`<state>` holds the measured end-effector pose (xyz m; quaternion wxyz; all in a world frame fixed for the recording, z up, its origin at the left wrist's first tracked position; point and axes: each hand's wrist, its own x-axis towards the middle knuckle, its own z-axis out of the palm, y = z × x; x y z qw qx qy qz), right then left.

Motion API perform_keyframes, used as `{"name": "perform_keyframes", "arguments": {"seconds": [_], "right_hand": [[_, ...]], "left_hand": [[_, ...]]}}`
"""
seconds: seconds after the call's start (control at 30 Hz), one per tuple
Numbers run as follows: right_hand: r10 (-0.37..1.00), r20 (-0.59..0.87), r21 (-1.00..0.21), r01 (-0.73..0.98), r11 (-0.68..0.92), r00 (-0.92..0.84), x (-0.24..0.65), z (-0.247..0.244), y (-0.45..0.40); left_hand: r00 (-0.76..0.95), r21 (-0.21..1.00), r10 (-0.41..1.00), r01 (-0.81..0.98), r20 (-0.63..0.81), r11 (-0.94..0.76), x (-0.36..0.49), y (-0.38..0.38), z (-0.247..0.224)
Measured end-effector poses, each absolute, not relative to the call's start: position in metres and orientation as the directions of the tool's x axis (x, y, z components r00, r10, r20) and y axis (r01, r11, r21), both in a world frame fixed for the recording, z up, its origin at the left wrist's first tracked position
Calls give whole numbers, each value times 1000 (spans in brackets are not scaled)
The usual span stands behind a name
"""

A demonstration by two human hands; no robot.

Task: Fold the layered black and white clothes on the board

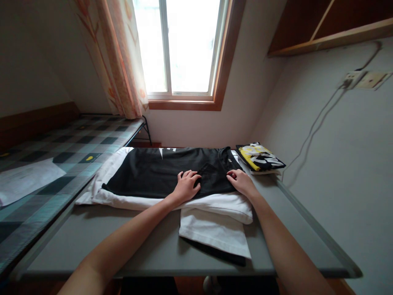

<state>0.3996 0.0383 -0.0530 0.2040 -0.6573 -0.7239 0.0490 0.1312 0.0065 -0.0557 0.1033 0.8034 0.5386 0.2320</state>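
Observation:
A black T-shirt with white print at its far edge lies sideways and partly folded over white cloth on the table. The collar is at the right end. My left hand rests on the black fabric near the middle, fingers spread. Close to the collar, my right hand has its fingers curled in a pinch on the shirt; the exact fold between the fingertips is partly hidden. A white sleeve-like flap with a black layer beneath sticks out toward me.
A folded black, yellow and white garment sits at the table's far right corner. The grey table adjoins a bed with a checked cover bearing a white paper. A cord hangs along the right wall.

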Motion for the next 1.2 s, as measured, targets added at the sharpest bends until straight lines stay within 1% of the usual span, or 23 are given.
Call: {"name": "perform_keyframes", "arguments": {"seconds": [0.13,0.4,1.2], "right_hand": [[976,212,-340,932,123,-51,399,-52,38],[971,230,-344,929,139,-60,400,-55,38],[974,219,-337,933,128,-55,399,-53,38]], "left_hand": [[315,416,912,816,265,-402,131,7,-56],[316,406,913,822,260,-400,131,6,-56],[322,414,910,814,259,-406,131,6,-55]]}}
